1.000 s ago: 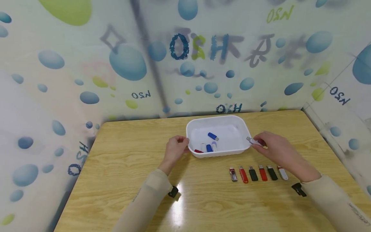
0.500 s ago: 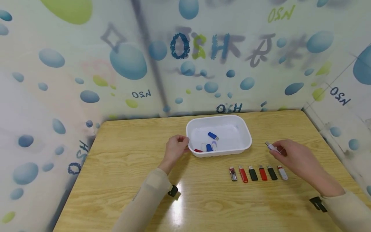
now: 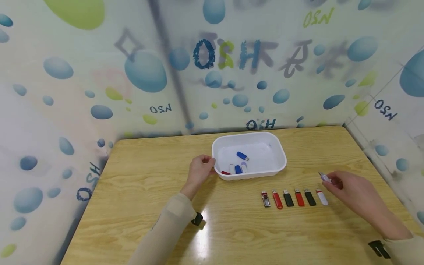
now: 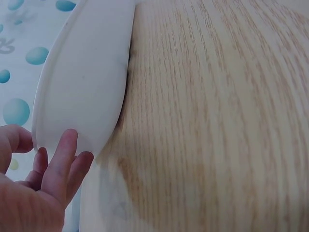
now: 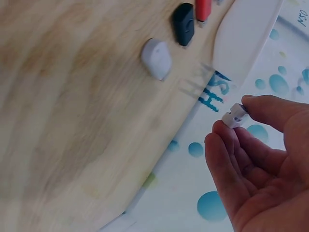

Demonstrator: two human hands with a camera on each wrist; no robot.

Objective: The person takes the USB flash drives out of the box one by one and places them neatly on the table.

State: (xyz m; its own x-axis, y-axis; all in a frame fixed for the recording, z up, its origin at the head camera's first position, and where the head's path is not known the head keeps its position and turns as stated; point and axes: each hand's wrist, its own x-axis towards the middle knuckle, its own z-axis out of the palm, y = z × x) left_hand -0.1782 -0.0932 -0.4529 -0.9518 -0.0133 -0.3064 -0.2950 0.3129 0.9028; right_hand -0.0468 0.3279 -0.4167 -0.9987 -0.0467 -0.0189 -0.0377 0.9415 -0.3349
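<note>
- Step in hand, as it looks: a white-and-lavender USB flash drive is being carried from the white plastic tray to the row on the wooden tabletop.
- The right hand has its grip pinching that drive between thumb and fingertips, metal plug bare and pointing away from the person; it is held up off the tabletop, just behind and to the right of the row's white drive.
- The left hand has its grip pinching the tray's rim at the left end, near the front corner.
- The next move probably calls for lowering the held drive beside the white one, plug facing the tray to match the others, then loosening the right grip without nudging its neighbour.
- Against a second ago, the right hand has travelled from beside the tray's right edge to the right end of the row, still pinching the drive.
- Unchanged since then: the left grip on the rim, the six drives in the row, and the drives inside the tray, including the blue drive lying apart from the front cluster.
</note>
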